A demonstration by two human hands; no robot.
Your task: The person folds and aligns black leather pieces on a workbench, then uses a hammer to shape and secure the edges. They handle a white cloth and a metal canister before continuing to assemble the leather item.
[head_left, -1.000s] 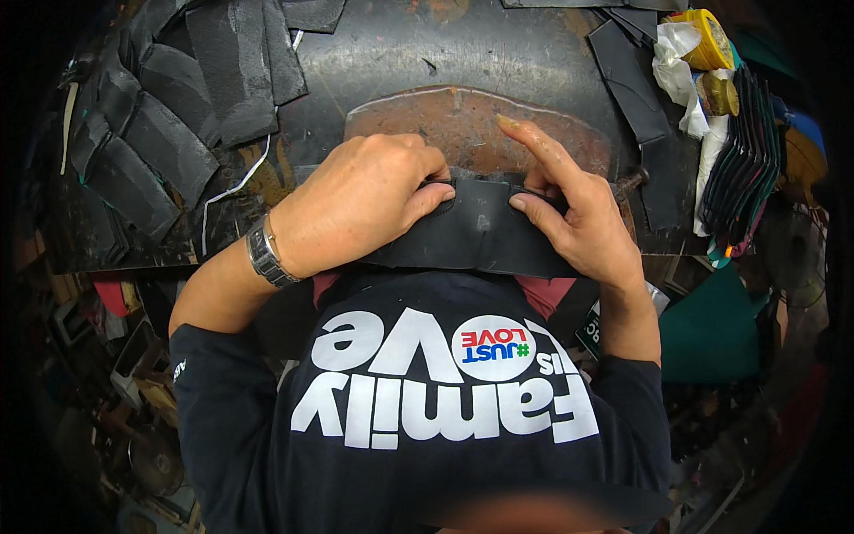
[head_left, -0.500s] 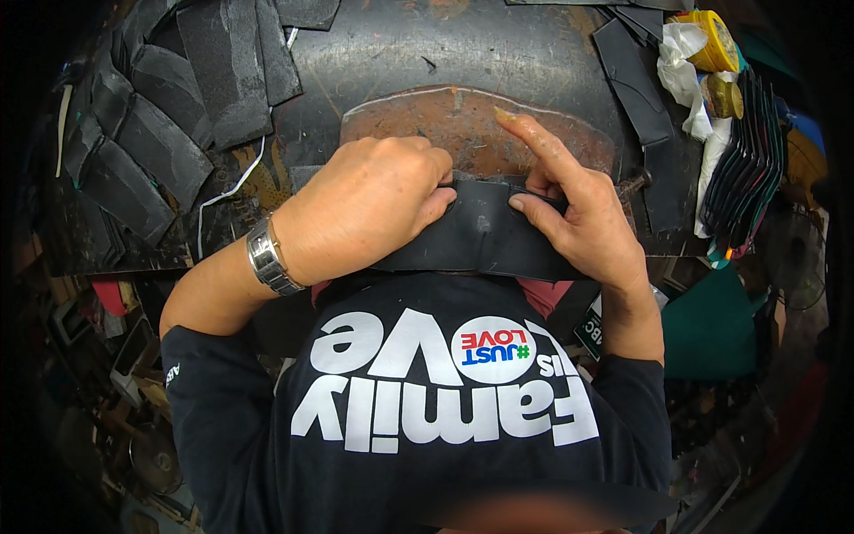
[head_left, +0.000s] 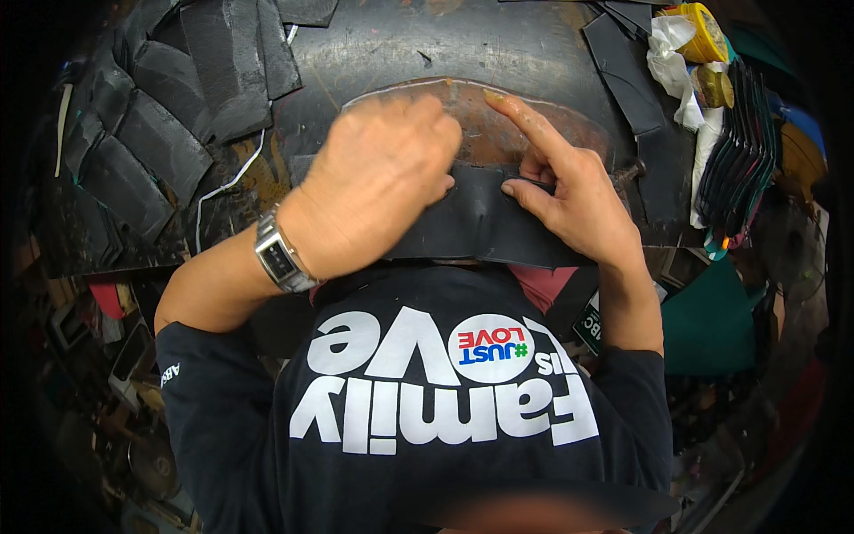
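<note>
A black leather-like piece (head_left: pixel 467 222) lies at the near edge of the workbench, with a faint crease down its middle. My right hand (head_left: pixel 574 191) pinches its far right edge between thumb and curled fingers, the index finger stretched out over a reddish-brown board (head_left: pixel 480 120) with a curved far edge. Wearing a metal watch (head_left: pixel 278 254), my left hand (head_left: pixel 374 169) is curled closed above the left part of the black piece. Its fingertips are turned away and slightly smeared, so anything held there is hidden.
Black cut pieces (head_left: pixel 165 125) lie piled at the left beside a white cord (head_left: pixel 233 190). At the right are black strips (head_left: pixel 623 80), a yellow tub (head_left: pixel 703 34), crumpled white paper (head_left: pixel 669 44) and a stack of dark folded pieces (head_left: pixel 743 151). A round metal knob (head_left: pixel 633 169) sits near my right hand.
My left hand has shifted away from me, its fingers moving off the far edge of the black piece and over the brown board. The right hand keeps its pinch, slightly farther left.
</note>
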